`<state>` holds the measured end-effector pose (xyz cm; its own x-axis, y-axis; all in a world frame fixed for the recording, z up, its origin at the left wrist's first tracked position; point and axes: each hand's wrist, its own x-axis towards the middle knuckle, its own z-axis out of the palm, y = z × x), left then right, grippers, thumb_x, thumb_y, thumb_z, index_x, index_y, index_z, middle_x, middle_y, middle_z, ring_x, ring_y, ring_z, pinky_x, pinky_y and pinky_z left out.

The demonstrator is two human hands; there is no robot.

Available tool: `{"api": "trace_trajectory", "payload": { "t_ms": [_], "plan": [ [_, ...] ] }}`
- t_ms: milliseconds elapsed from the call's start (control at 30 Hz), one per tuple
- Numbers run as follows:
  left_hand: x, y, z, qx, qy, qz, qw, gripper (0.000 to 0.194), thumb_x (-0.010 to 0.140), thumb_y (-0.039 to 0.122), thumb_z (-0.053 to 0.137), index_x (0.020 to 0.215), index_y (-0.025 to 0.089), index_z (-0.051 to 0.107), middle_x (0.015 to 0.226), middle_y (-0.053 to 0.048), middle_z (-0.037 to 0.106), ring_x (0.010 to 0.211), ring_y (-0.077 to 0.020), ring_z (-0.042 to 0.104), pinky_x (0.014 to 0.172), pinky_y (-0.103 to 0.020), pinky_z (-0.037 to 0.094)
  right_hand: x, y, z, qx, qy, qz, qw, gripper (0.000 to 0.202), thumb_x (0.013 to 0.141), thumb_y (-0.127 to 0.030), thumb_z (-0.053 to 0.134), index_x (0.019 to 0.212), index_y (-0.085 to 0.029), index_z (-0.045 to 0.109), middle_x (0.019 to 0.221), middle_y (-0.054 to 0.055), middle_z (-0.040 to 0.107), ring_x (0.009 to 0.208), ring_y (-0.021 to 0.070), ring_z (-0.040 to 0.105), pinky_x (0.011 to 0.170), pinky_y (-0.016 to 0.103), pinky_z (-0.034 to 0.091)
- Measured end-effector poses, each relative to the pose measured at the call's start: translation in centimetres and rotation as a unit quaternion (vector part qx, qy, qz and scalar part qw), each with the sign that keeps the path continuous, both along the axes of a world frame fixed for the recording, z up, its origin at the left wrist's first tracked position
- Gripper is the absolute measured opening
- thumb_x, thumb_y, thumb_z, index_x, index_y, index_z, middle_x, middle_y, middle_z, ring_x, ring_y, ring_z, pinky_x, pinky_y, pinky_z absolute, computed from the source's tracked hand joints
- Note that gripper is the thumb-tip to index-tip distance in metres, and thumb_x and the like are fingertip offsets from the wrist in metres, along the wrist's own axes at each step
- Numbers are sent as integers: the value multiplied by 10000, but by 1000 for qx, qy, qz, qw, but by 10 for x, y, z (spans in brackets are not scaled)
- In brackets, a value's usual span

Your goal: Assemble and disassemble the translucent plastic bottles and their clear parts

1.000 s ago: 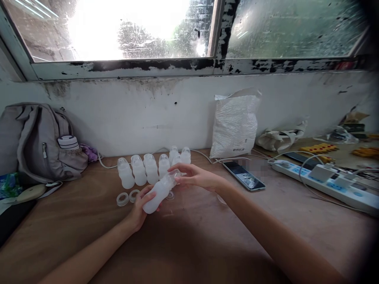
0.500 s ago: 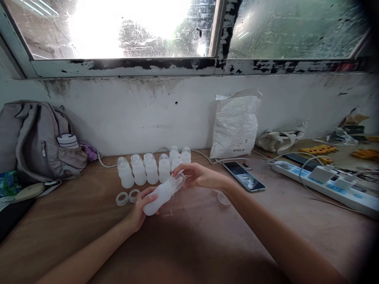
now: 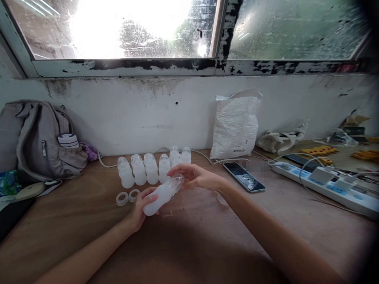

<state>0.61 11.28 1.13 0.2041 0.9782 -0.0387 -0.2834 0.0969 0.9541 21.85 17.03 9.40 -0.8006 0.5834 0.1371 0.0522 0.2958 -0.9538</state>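
My left hand (image 3: 141,209) is wrapped round the body of a frosted white baby bottle (image 3: 156,200), which tilts up to the right above the table. At its upper end sits a clear cap (image 3: 177,181), and the fingers of my right hand (image 3: 191,176) are closed around that cap. Behind my hands several similar capped bottles (image 3: 151,169) stand upright in a row, some partly hidden by my right hand. Left of the held bottle, two white rings (image 3: 122,198) lie flat on the table. A clear round piece (image 3: 222,198) lies partly behind my right forearm.
A phone (image 3: 244,176) lies right of my hands, with a white power strip (image 3: 325,185) and cables beyond it. Against the wall lean a white padded bag (image 3: 235,126) and, at far left, a grey backpack (image 3: 41,138). The brown table (image 3: 189,244) extends toward me.
My right hand has shifted slightly left and its fingers reach further over the cap. My left hand and the bottle keep nearly the same position.
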Motion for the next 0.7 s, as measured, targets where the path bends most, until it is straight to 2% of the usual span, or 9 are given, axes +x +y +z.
{"api": "trace_trajectory", "payload": {
  "t_ms": [233,400,567,700],
  "plan": [
    [1,-2,1,8,10,2,1000,334,658,326,597,927,129,581,791,-55,595,538,-126,555,406,-203,415,1,-1,0,4,-44,-16,999,386,671,-264,640,1039,-190,551,1068,51,556,954,172,520,803,307,422],
    [0,-4,0,11,29,-19,999,317,663,304,595,926,126,586,772,-58,605,550,-140,559,398,-208,422,2,-5,0,23,-72,-28,997,286,709,-326,604,954,-178,603,992,49,592,935,175,524,820,306,408],
    [1,-5,2,11,40,-16,999,333,664,336,599,922,126,588,752,-63,615,537,-140,555,398,-208,416,2,-7,0,-13,-78,-62,995,316,696,-353,614,955,-172,610,972,50,602,921,191,527,795,305,421],
    [3,-5,3,16,51,-11,999,348,666,353,601,932,129,587,771,-64,611,576,-148,562,416,-208,424,-1,-8,1,-42,-72,-89,992,322,688,-376,614,925,-157,617,875,47,610,814,170,546,709,286,451]
  ]
}}
